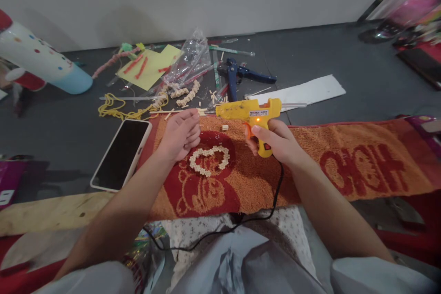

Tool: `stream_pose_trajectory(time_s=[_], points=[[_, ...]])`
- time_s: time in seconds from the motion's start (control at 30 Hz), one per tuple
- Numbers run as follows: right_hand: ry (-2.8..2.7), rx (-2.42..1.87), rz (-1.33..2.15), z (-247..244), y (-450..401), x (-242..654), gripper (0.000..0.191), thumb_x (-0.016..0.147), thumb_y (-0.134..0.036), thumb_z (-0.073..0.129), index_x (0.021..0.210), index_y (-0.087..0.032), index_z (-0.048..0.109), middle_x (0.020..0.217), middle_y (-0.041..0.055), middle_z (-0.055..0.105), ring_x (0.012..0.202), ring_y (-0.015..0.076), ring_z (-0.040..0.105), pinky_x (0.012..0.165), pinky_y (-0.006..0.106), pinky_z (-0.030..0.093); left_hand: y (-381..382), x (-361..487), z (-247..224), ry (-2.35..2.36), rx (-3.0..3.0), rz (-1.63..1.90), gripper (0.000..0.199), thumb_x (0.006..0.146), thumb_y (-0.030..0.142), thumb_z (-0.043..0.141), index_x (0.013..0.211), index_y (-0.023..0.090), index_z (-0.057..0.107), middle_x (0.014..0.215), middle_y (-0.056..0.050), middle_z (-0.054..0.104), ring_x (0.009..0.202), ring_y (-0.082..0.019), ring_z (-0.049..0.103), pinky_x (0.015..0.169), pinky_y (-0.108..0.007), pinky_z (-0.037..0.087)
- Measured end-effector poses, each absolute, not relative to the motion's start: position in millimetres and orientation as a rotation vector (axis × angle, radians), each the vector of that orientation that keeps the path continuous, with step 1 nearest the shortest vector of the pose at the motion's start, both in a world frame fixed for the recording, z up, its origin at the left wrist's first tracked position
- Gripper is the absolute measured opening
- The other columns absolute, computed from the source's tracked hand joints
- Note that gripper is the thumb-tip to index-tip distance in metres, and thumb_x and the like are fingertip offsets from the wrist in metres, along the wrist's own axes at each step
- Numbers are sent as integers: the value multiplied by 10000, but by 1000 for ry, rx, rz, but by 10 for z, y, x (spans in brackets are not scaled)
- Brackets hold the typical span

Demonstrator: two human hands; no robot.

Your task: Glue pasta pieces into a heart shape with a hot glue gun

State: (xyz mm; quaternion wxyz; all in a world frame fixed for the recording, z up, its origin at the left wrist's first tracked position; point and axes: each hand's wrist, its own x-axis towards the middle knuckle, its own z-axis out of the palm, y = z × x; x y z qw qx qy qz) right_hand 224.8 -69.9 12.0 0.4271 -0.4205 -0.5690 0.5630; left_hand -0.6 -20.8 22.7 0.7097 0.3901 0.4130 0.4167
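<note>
My right hand is wrapped round the handle of a yellow glue gun, its nozzle pointing left and an orange light glowing on its side. At that nozzle, my left hand pinches a small pale stick piece between its fingertips. Below them, a heart-shaped outline of small pale pieces lies on the orange and red towel. A short pale piece rests on the towel between my hands. The black cord hangs from the gun's handle.
A phone lies left of the towel. Behind are yellow string, yellow paper, clear plastic wrap, a blue cutter tool and a white strip. A white and blue bottle stands at the far left.
</note>
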Motion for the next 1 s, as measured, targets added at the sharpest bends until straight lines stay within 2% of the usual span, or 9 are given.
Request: stream_pose_trajectory(time_s=[0.5, 1.0], points=[[-1454, -1060, 1372, 96, -704, 2262, 433, 903, -512, 549, 619, -185, 555, 541, -25, 568, 488, 69, 498, 500, 228, 386, -215, -9, 222, 892, 873, 950, 212, 801, 192, 644, 678, 204, 471, 398, 116, 271, 309, -23, 176, 307, -118, 160], [-1368, -1030, 1402, 95, -727, 2266, 453, 865, -538, 599, 594, -176, 576, 530, -22, 567, 473, 65, 508, 476, 207, 402, -214, -3, 193, 905, 913, 967, 275, 701, 281, 756, 714, 210, 491, 397, 136, 286, 310, -13, 184, 304, -111, 163]])
